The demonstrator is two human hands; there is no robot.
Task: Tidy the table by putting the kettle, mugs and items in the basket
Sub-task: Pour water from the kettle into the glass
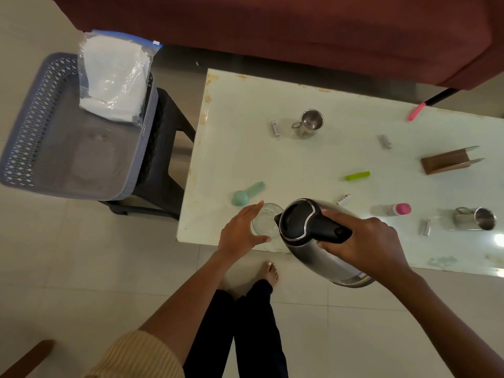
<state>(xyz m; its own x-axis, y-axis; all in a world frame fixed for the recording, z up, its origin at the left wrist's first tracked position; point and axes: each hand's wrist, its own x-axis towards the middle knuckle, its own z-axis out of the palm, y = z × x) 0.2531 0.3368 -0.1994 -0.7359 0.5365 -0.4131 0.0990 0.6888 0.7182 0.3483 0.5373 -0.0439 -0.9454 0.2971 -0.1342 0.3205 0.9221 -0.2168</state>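
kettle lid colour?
The kettle lid is black with a silver rim; the head view shows it best.

Pale table (245, 159), upright steel mug (311, 123), tipped steel mug (476, 218), batteries (275, 128), green marker (358, 176), wooden stand (450, 160)

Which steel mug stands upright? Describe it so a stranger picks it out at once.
Start at the pale table and look to its far half, toward the maroon sofa. The upright steel mug stands there, a battery lying just beside its handle. The other steel mug lies on its side at the table's right end; this one stands mouth up.
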